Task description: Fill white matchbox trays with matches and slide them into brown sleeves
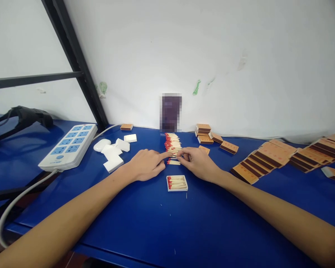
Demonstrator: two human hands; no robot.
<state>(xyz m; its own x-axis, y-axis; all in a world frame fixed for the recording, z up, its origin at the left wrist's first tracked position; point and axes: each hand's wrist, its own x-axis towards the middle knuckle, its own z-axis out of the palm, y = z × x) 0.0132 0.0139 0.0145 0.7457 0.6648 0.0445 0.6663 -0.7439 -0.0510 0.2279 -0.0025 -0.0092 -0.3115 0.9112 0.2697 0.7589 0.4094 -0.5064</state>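
Note:
A long row of red-headed matches (pixel 173 143) lies on the blue table, heads to the left. From the left, my left hand (pixel 145 164) reaches in with its index finger stretched out onto the match heads, thumb apart below. My right hand (pixel 198 163) is at the plain ends of the matches, its thumb and fingers pinched together on some of them; how many is hidden by the fingers. Nearer to me sits a small white matchbox tray (pixel 177 190), partly filled with matches lying the same way.
White empty trays (pixel 113 162) and a white rounded object (pixel 102 144) lie left, beside a power strip (pixel 69 147). Orange matchboxes (pixel 203 139) stand at the back right; rows of matchbox sleeves (pixel 264 160) spread farther right. A pixelated upright object (pixel 171 112) leans by the wall.

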